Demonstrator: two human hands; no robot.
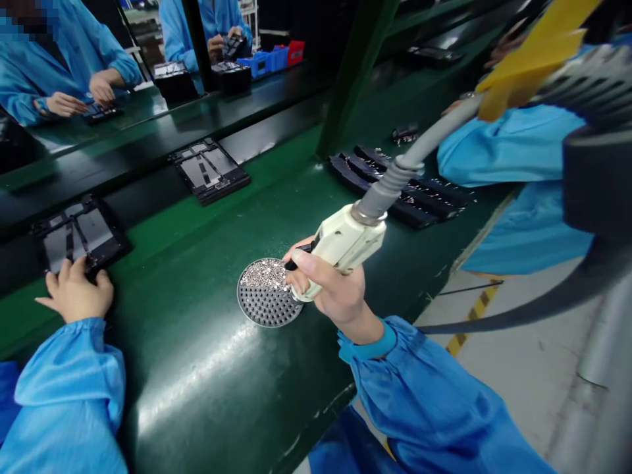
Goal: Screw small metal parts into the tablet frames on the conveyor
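My right hand [336, 289] grips a cream handheld power tool [343, 247], and a grey corrugated hose [390, 187] rises from its rear end. The hand and tool sit over the edge of a round perforated metal dish [266, 296], which holds a pile of small silver screws [264, 273]. The tool's tip is hidden behind my fingers. My left hand [76, 293] rests with spread fingers on the lower edge of a black rectangular device frame [79, 237] lying on the green belt [197, 263].
Another black frame [210, 171] lies farther along a dark raised rail. Several black strip parts [399, 191] are piled on the belt beyond the hose. A co-worker's blue sleeve [508, 148] is at the right, under a yellow sheet [533, 59]. More workers in blue sit across the line.
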